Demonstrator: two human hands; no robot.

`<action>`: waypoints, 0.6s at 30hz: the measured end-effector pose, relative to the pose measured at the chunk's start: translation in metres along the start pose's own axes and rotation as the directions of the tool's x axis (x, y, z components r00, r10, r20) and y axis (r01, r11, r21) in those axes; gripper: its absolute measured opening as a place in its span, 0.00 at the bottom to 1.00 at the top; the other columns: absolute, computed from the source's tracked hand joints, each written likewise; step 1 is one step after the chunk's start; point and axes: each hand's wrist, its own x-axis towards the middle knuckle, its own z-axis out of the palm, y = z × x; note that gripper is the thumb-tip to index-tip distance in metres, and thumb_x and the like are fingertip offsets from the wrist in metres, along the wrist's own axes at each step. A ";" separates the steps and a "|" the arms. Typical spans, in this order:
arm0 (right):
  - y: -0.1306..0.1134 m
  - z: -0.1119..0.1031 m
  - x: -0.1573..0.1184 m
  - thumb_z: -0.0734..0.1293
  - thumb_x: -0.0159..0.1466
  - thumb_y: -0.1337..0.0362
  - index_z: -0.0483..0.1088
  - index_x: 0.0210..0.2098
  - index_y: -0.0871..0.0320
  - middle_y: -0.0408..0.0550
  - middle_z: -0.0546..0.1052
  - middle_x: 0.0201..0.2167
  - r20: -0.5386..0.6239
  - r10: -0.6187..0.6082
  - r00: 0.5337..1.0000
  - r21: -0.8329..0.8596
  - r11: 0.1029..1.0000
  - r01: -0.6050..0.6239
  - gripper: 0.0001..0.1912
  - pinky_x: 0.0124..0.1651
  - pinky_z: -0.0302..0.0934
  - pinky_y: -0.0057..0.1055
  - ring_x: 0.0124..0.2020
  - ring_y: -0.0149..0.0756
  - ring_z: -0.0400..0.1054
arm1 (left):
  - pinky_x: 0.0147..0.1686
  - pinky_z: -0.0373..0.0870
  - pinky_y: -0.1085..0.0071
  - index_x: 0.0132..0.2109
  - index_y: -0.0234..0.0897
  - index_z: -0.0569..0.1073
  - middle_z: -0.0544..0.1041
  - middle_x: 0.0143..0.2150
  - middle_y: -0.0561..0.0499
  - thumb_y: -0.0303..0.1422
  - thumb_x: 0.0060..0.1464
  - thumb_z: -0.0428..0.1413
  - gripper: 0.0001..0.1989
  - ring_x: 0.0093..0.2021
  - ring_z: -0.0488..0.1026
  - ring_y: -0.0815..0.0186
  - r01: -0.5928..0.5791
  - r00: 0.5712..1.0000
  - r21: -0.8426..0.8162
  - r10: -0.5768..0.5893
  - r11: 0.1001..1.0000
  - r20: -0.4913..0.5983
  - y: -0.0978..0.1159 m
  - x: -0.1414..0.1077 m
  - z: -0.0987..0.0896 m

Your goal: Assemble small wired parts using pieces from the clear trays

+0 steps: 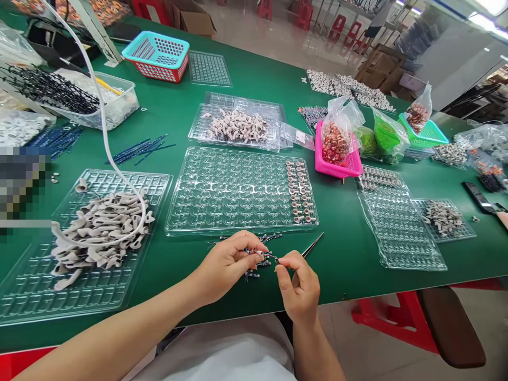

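My left hand (228,264) is closed in a pinch around a small pale part (260,253) near the table's front edge. Just to its right, my right hand (298,286) pinches the end of a thin dark wired piece (273,257) that reaches toward the pale part. Whether the two pieces are joined, I cannot tell. Several similar dark wired pieces (252,274) lie under and around my fingers. Pointed tweezers (313,245) rest beside my right hand. Beyond both hands, a clear moulded tray (222,188) carries small pale parts (300,190) in two columns at its right end.
Left, grey-beige curved pieces (105,227) are heaped on another tray (35,286), crossed by a white tube (103,119). Farther back are a pile of pale pieces (238,126), a pink basket (337,168) and a blue-and-red basket (159,55). Another tray (405,227) lies right.
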 end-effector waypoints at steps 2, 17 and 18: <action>0.000 0.000 0.000 0.63 0.65 0.72 0.69 0.38 0.55 0.43 0.70 0.29 0.005 0.008 1.000 0.001 1.000 -0.008 0.06 0.35 0.61 0.31 0.30 0.33 0.65 | 0.33 0.73 0.73 0.40 0.38 0.76 0.70 0.42 0.50 0.32 0.57 0.56 0.06 0.32 0.71 0.70 -0.001 1.000 -0.003 0.001 1.000 -0.001 0.000 0.000 0.000; 0.000 0.002 0.002 0.65 0.64 0.72 0.69 0.39 0.54 0.43 0.73 0.29 -0.004 -0.084 0.996 -0.119 0.989 0.083 0.07 0.36 0.61 0.34 0.30 0.33 0.66 | 0.35 0.73 0.70 0.43 0.39 0.76 0.73 0.40 0.49 0.32 0.58 0.55 0.07 0.37 0.72 0.66 -0.117 0.992 0.201 0.126 0.973 -0.032 -0.004 -0.001 -0.001; 0.001 0.003 0.002 0.65 0.64 0.72 0.69 0.40 0.54 0.44 0.73 0.29 -0.005 -0.100 0.995 -0.130 0.987 0.098 0.08 0.37 0.61 0.34 0.30 0.33 0.66 | 0.35 0.72 0.70 0.44 0.39 0.76 0.74 0.39 0.49 0.32 0.58 0.56 0.07 0.36 0.73 0.66 -0.118 0.990 0.241 0.132 0.963 -0.041 -0.004 -0.001 -0.002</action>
